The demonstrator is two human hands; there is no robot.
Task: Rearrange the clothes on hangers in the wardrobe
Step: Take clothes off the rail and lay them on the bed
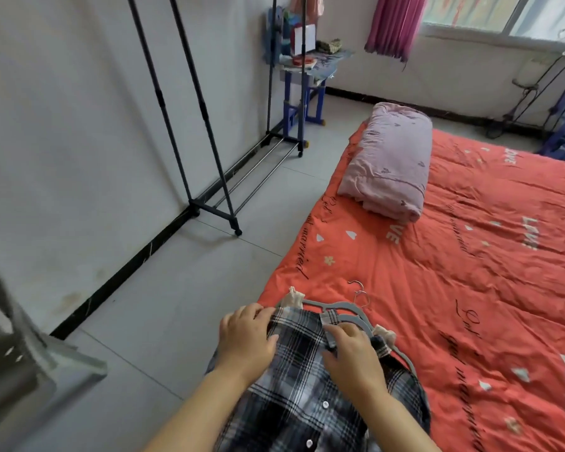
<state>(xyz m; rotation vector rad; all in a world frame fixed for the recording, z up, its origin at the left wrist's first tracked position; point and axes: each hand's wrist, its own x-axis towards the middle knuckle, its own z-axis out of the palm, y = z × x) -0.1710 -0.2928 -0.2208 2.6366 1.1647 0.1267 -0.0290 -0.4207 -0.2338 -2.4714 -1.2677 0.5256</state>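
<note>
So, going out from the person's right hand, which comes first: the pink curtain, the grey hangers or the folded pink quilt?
1. The grey hangers: right under the right hand, at the near edge of the bed.
2. The folded pink quilt: further up the bed, on its left side.
3. The pink curtain: farthest, hanging at the far end of the room.

1. An orange-red bedspread [470,288], printed with hearts and lettering, is covering the bed right to its near left corner.
2. A folded pink quilt [392,164] is lying near the bed's far left corner.
3. A small blue desk [287,107] is standing in the far corner of the room, carrying clutter on a patterned cloth.
4. A magenta curtain [395,24] is hanging beside the window [503,11].
5. A blurred grey object [13,353] is sitting at the view's left edge.
</note>
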